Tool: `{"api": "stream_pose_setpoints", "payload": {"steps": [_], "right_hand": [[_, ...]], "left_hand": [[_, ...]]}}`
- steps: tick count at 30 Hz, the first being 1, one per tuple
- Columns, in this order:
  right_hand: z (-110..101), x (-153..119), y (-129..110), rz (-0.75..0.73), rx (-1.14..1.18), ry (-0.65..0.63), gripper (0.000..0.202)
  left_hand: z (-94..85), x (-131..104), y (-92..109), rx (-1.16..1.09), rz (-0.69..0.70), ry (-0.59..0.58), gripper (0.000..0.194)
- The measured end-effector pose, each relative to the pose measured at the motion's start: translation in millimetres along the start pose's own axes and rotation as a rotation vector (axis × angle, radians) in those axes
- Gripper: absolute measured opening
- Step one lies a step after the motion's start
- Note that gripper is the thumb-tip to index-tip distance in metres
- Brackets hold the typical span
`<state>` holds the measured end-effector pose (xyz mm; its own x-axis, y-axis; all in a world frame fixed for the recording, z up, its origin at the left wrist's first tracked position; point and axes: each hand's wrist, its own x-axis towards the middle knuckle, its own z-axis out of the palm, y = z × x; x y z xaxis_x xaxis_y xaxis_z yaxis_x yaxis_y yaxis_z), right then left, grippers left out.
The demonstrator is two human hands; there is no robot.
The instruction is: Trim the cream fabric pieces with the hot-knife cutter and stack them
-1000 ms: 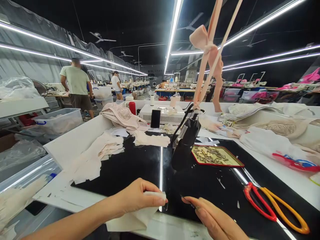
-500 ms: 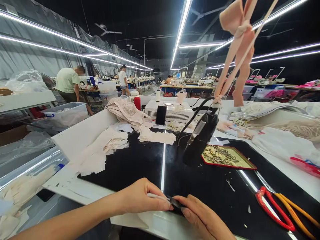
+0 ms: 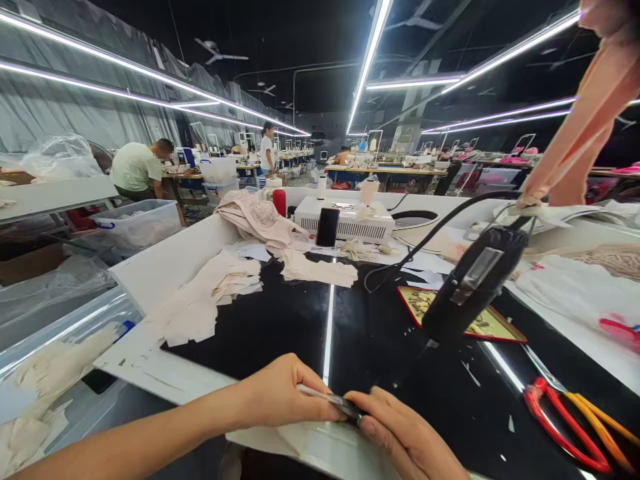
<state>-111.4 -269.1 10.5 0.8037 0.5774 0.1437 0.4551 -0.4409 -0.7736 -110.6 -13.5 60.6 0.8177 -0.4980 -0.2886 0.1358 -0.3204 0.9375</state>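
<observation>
Near the front edge of the black work surface (image 3: 300,327), my left hand (image 3: 285,393) pinches a thin pale strip (image 3: 315,393) between thumb and fingers. Close beside it, my right hand (image 3: 395,427) is closed on a small dark tool (image 3: 351,408), whose tip meets the end of the strip. The tool is mostly covered by my fingers, so its kind is hard to make out. Above the surface on the right, a black device (image 3: 475,280) hangs tilted from pink fabric strips (image 3: 575,147).
A red-rimmed tray (image 3: 500,327) lies behind the hanging device. Red and orange-handled scissors (image 3: 565,420) are at the right. Cream fabric pieces (image 3: 200,300) lie at the left; a phone (image 3: 327,227) leans on a white box (image 3: 370,223). People are in the background.
The hanging black device and its pink strips have swung to the right, now covering part of the tray. My hands stay almost in place, with the strip and dark tool still together.
</observation>
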Motion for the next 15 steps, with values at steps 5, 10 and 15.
{"api": "stream_pose_setpoints", "payload": {"steps": [5, 10, 15], "right_hand": [[1.2, 0.6, 3.5, 0.028, -0.001, -0.037, 0.054], [2.7, -2.3, 3.9, 0.038, 0.004, -0.038, 0.055], [4.4, -0.3, 5.1, 0.054, -0.023, -0.054, 0.057]], "left_hand": [[-1.2, 1.1, -4.7, 0.024, -0.008, 0.010, 0.037], [-1.0, 1.8, -5.1, -0.002, 0.012, 0.018, 0.037], [-1.5, 0.2, -6.8, -0.017, 0.009, 0.015, 0.037]]}}
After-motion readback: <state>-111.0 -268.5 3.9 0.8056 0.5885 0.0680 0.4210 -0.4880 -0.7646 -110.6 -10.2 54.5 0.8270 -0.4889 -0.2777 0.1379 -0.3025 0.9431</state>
